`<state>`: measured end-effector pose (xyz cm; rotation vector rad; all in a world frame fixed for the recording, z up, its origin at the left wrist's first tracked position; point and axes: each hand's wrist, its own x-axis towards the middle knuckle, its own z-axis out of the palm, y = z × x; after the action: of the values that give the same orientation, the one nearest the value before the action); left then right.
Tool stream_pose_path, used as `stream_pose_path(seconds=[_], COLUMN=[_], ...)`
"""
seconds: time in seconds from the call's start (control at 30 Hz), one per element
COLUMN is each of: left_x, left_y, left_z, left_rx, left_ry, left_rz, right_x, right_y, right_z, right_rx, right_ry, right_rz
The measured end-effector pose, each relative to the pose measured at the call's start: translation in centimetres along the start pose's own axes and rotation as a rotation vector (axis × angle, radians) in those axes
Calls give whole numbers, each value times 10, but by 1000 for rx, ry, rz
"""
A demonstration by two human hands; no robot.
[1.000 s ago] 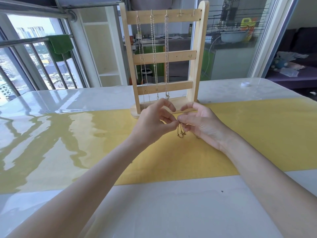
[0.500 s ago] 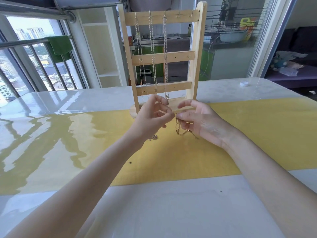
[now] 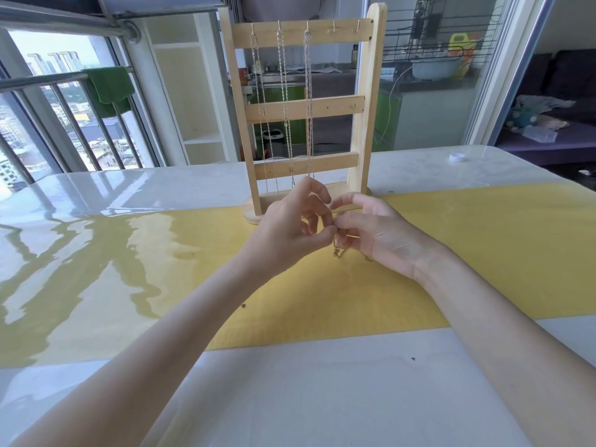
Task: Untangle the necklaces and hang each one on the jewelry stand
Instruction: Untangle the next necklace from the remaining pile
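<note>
Both hands pinching the same gold necklace (image 3: 338, 248) — left hand (image 3: 290, 232) and right hand (image 3: 375, 233) fingertips meet just above the yellow runner (image 3: 483, 246), near side of the wooden stand (image 3: 309, 108) where three chains (image 3: 283, 101) hang

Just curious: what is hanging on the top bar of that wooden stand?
Three chains hang from hooks on the stand's top bar; two hooks at its right end are bare. The left hand covers the chains' lower ends.

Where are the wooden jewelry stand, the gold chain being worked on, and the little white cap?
jewelry stand (image 3: 304, 108), head view, middle crossbar.
gold chain (image 3: 337, 251), head view, loop dangling below the fingers.
white cap (image 3: 457, 157), head view, its top.
</note>
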<state>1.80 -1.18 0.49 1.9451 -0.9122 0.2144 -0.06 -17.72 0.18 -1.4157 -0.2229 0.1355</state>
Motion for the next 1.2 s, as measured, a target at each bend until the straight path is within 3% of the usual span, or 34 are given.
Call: stream_pose_path(seconds=[0.1,0.27,0.4,0.6,0.93,1.2], left_x=[0,0,2,2,0,3], left_y=[1,-2,-4,-3,-3,-3], left_z=[0,-4,-6,-5,-6,-8], left_rx=[-78,-291,-490,-523,-755,-247], left_ry=[-28,-59,-1,-2,2,29], left_rz=[-20,-204,-291,-379,-452,-297], right_x=[-1,-2,0,1,-1,-1], right_y=[0,-1,-2,-6,-12,-10], right_z=[-1,-4,-5,0,1,1], right_rx=[7,47,-32,-157,-200,-446], right_ry=[-24,-62,6,69,28,6], right_rz=[18,38,-55,-174,-156,-148])
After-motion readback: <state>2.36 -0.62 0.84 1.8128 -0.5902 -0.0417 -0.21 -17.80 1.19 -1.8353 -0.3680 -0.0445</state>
